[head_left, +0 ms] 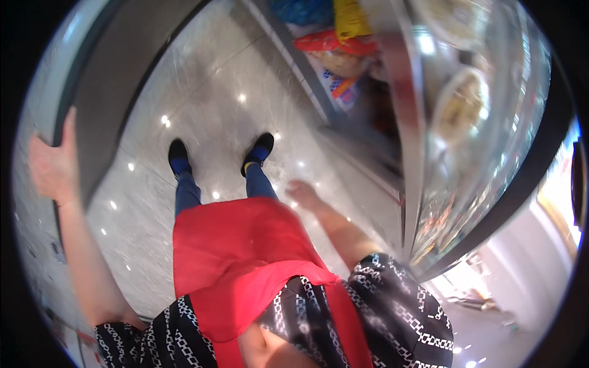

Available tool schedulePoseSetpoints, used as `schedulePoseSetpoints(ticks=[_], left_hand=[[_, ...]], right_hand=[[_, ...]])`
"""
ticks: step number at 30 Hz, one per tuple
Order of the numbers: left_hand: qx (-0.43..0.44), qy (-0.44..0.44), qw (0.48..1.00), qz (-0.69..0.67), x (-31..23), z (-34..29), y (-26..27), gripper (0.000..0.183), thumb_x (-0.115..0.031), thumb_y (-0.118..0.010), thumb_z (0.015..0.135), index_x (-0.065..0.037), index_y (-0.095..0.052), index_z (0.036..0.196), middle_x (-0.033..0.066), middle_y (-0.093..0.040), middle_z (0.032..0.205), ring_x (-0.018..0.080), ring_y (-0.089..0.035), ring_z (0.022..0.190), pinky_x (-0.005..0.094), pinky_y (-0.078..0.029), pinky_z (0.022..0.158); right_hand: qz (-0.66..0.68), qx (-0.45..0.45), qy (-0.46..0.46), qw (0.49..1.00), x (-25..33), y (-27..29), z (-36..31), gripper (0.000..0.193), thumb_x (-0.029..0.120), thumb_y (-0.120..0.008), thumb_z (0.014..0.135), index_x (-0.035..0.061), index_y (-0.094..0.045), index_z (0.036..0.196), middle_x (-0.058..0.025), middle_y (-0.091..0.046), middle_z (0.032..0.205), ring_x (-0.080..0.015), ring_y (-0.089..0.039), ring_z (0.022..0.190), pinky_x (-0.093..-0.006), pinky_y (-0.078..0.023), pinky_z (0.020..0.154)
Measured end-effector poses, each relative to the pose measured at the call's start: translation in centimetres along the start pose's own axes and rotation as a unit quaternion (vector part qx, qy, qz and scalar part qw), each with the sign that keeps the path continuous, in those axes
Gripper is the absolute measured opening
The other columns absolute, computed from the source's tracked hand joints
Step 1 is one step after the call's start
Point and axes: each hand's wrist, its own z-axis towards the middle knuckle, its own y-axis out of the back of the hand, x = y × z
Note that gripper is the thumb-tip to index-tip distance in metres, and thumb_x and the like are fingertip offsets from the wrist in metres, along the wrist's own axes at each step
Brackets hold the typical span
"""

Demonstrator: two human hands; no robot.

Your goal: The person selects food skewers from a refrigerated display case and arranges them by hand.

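Panel (pixel 119 67), edge pinched in left hand (pixel 54 168) fingers; right hand (pixel 303 194) blurred, cannot tell fingers' state.

You have two hands (pixel 54 165) (pixel 302 194), two dark shoes (pixel 179 157) (pixel 261 149), two patterned sleeves (pixel 119 341) (pixel 399 297) and one red apron (pixel 239 236) in view.

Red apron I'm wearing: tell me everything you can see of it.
The red apron looks like plain, smooth cloth. It is worn over a black shirt with a white chain-link pattern, and its skirt hangs before blue trousers. Its upper part sags in folds, showing shirt inside; two red bands run up the chest. The right hand, blurred, is beside it without gripping it.
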Motion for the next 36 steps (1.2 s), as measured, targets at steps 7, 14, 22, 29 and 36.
schedulePoseSetpoints(ticks=[7, 14, 22, 29, 36], left_hand=[[0.031, -0.212, 0.958, -0.190, -4.1, -4.1, -2.7, 0.066, -0.041, -0.055, 0.079, 0.009, -0.037, 0.118, 0.0267, -0.043, 0.116, 0.0388, -0.041, 0.110, 0.0423, -0.031, 0.094], [0.186, -0.171, 0.874, -0.414, -2.7, -7.4, -9.2, 0.045, -0.036, -0.059, 0.079, 0.003, -0.045, 0.096, 0.0173, -0.055, 0.088, 0.0275, -0.053, 0.081, 0.0365, -0.041, 0.075], [0.283, -0.096, 0.868, -0.397, -4.3, -13.2, -11.8, 0.048, -0.033, -0.059, 0.078, 0.003, -0.044, 0.106, 0.0201, -0.056, 0.095, 0.0318, -0.054, 0.089, 0.0390, -0.040, 0.080], [0.358, -0.032, 0.768, -0.530, -10.1, -21.4, -9.3, 0.060, -0.013, -0.063, 0.071, 0.008, -0.029, 0.116, 0.0224, -0.048, 0.107, 0.0300, -0.056, 0.085, 0.0379, -0.050, 0.066], [0.541, -0.279, 0.666, -0.430, -20.9, -30.8, 5.1, 0.028, -0.006, -0.055, 0.071, 0.000, -0.053, 0.098, 0.0082, -0.058, 0.076, 0.0139, -0.053, 0.065, 0.0270, -0.043, 0.056]], right_hand=[[0.375, 0.053, -0.049, 0.924, -0.9, 5.6, -4.4, 0.028, 0.019, -0.054, 0.081, -0.0012, -0.055, 0.100, -0.0119, -0.061, 0.084, -0.0167, -0.059, 0.072, -0.0273, -0.048, 0.065], [0.362, -0.139, -0.150, 0.909, -4.4, 7.5, -10.2, 0.028, 0.023, -0.048, 0.084, -0.0001, -0.057, 0.096, -0.0099, -0.062, 0.077, -0.0203, -0.061, 0.071, -0.0343, -0.049, 0.066], [0.354, -0.048, -0.108, 0.928, -13.8, 0.9, -17.7, 0.021, 0.024, -0.056, 0.082, 0.0030, -0.057, 0.087, -0.0057, -0.060, 0.070, -0.0115, -0.056, 0.061, -0.0265, -0.046, 0.055], [0.486, -0.187, -0.077, 0.850, -20.1, -0.3, -21.0, 0.017, 0.018, -0.055, 0.082, 0.0023, -0.056, 0.088, -0.0066, -0.060, 0.071, -0.0132, -0.057, 0.061, -0.0264, -0.047, 0.054], [0.509, -0.244, -0.172, 0.807, -25.8, -6.5, -28.7, 0.024, 0.022, -0.053, 0.083, -0.0009, -0.056, 0.089, -0.0104, -0.061, 0.072, -0.0155, -0.059, 0.060, -0.0283, -0.048, 0.055]])
